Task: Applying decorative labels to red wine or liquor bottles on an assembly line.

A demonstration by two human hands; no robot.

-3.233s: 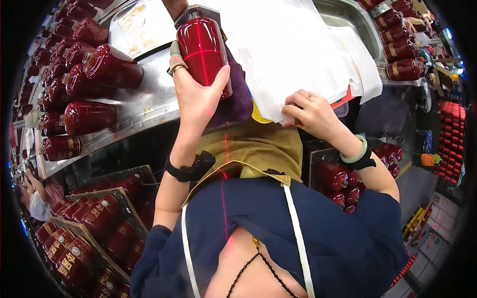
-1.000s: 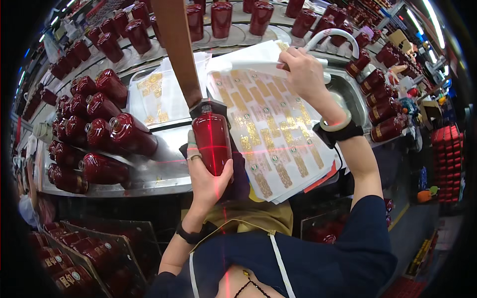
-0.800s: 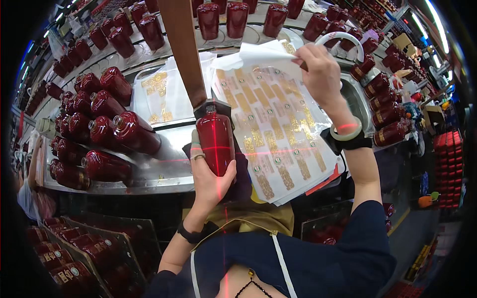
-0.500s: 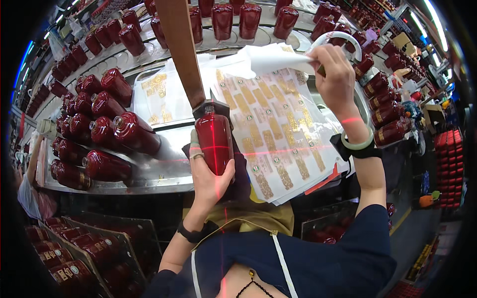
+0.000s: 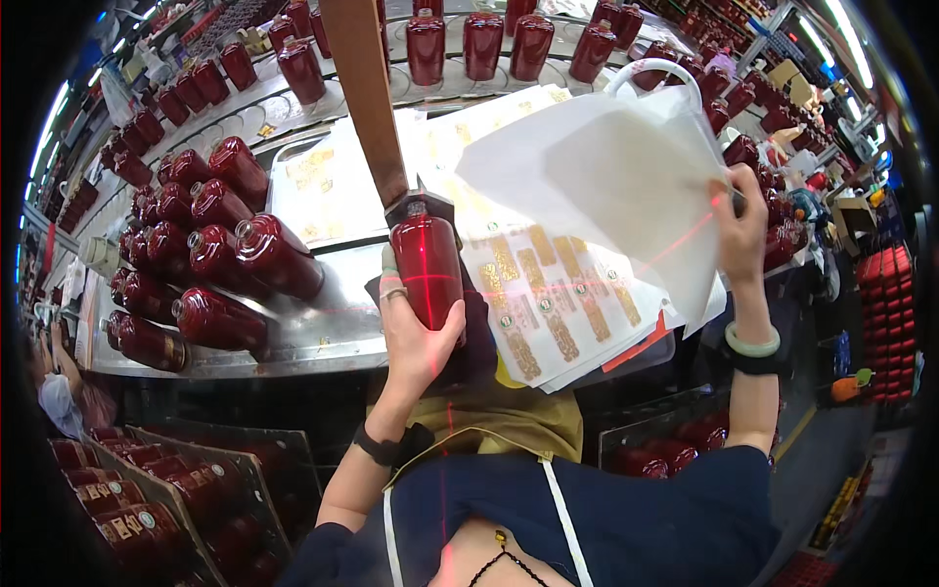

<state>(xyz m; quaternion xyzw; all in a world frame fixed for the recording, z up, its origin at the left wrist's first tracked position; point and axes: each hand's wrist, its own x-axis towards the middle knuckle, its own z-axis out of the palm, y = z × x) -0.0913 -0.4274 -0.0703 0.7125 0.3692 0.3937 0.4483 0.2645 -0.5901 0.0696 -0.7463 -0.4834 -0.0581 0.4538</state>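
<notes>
My left hand is wrapped round the lower part of a glossy dark red bottle. The bottle's neck end rests against a dark holder at the foot of a brown upright bar, and red laser lines cross its face. Off to the right, my right hand pinches the edge of a thin white translucent sheet, which is lifted and curled over a stack of sheets. Gold-patterned decals show on the stack where the lifted sheet does not cover it.
Several red bottles lie on the metal table at left. Beyond, more bottles stand on a curved conveyor. The brown bar rises between my hands. Crates of bottles sit low at left. Another person's arm shows at far left.
My right hand has moved right and toward me, drawing the white sheet across the decal stack. My left hand still holds the bottle at the holder. The conveyor bottles have shifted position.
</notes>
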